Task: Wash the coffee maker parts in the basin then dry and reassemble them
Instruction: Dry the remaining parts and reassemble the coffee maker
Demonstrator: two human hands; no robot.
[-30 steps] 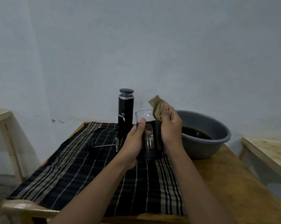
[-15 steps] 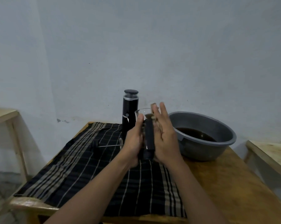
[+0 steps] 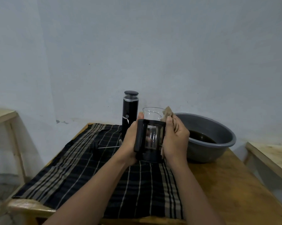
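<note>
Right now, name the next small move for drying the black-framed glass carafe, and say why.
Probably rotate the black-framed glass carafe a little with the left hand, so the crumpled brown cloth in the right hand reaches fresh glass: the cloth presses only its right side.

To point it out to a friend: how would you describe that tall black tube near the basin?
Start at the wooden table and the dark checked cloth over its left part. At the cloth's far edge, left of the grey basin, stands the tall black cylinder. It alone is opaque and slim, with a silver ring under a round cap, unlike the clear glass carafe beside it.
</note>
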